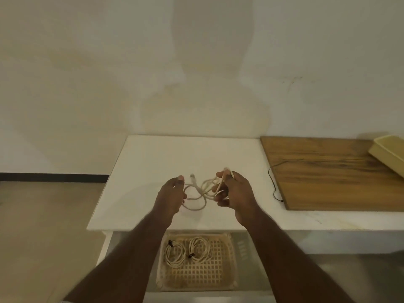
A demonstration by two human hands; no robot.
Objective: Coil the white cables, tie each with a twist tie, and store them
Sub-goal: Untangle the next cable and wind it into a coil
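A loose white cable (197,191) hangs in loops between my hands above the white table (153,158). My right hand (235,191) grips several turns of it, with strands running between the fingers. My left hand (172,193) pinches another part of the same cable at its left loop. A plug end of the cable (192,176) sticks up between the hands. Below the table's front edge sits a tan lattice basket (209,278) holding two coiled white cables (175,253) (200,248), each bound with a dark twist tie.
A wooden board (332,171) lies on the right of the table, with a thin black wire (273,182) along its left edge. A yellow tray (388,154) rests at the far right. The wall stands close behind.
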